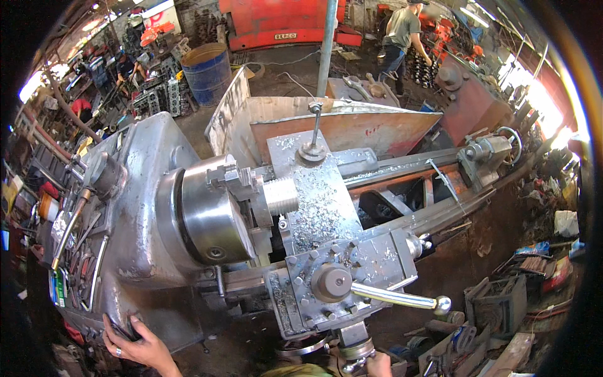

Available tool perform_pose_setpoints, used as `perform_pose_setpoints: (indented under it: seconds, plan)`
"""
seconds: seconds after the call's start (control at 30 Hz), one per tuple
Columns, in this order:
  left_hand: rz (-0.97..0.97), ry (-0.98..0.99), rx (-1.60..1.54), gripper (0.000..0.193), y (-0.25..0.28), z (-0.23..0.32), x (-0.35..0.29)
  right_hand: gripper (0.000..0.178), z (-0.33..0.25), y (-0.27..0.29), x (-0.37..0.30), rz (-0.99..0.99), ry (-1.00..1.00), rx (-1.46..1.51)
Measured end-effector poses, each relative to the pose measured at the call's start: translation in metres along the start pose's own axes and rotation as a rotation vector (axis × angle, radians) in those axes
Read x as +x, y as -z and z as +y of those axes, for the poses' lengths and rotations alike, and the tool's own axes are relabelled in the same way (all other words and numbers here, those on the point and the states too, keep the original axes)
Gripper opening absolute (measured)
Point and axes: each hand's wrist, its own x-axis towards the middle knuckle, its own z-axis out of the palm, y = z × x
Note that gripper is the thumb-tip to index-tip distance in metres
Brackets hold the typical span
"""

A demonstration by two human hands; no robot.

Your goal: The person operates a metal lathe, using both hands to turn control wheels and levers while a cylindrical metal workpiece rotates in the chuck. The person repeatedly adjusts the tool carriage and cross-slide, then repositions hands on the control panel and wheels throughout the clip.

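A metal lathe fills the middle, its big round chuck (217,210) gripping a threaded-looking metal workpiece (281,196). Low at the headstock's (135,207) front corner, my left hand (139,347), with a ring on one finger, has thumb and fingers curled around a dark piece (120,328) whose kind I cannot make out. At the bottom, my right hand (379,364) is closed at the cross-slide crank handle (355,363), partly cut off by the frame edge. Above it sits the tool post (331,283) with a long ball-ended lever (402,298). Metal chips (323,217) cover the carriage.
Spanners and rods (88,257) lie on the headstock top at left. Behind the lathe stand metal sheets (339,129) and a blue drum (207,74). A person (402,41) stands at the back right, another (127,68) at far left. Scrap parts (496,308) crowd the right.
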Motion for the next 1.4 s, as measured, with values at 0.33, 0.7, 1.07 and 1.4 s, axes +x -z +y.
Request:
perform_pose_setpoints:
  seconds: [0.33,0.7,1.07,1.4]
  plan:
    - [-0.008,0.023,0.012,0.053,-0.007,0.003,-0.002,0.032,-0.091,0.106,0.001,-0.820,0.103,0.128]
    - [-0.001,0.036,-0.033,0.054,-0.006,0.005,-0.002,0.039,-0.069,0.164,0.183,0.465,-0.046,0.563]
    - [0.007,0.039,0.020,0.052,-0.006,0.008,0.000,0.045,-0.100,0.206,0.262,0.079,-0.228,1.263]
    - [-0.001,0.013,0.032,0.052,-0.007,0.008,0.000,0.035,-0.115,0.182,0.282,0.323,-0.093,1.152]
